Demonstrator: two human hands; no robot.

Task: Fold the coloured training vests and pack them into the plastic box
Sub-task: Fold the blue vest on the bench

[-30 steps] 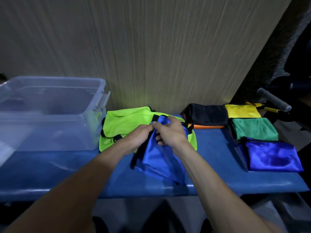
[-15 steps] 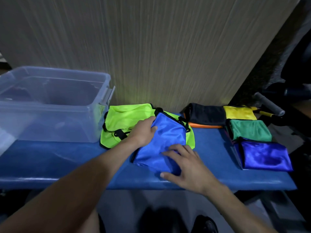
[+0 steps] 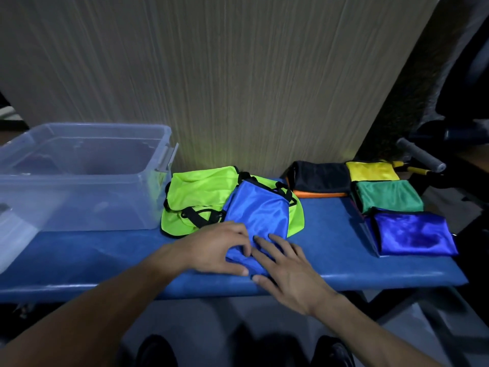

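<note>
Both hands are now lying together at the blue vest's near end, the left one having come down from its top.

Left hand (image 3: 211,250) and right hand (image 3: 285,266) are pressing flat, fingers spread, on the blue vest (image 3: 258,215), which is lying over the lime vest (image 3: 195,197) on the bench (image 3: 344,247); the box (image 3: 79,178) is sitting far left.
</note>
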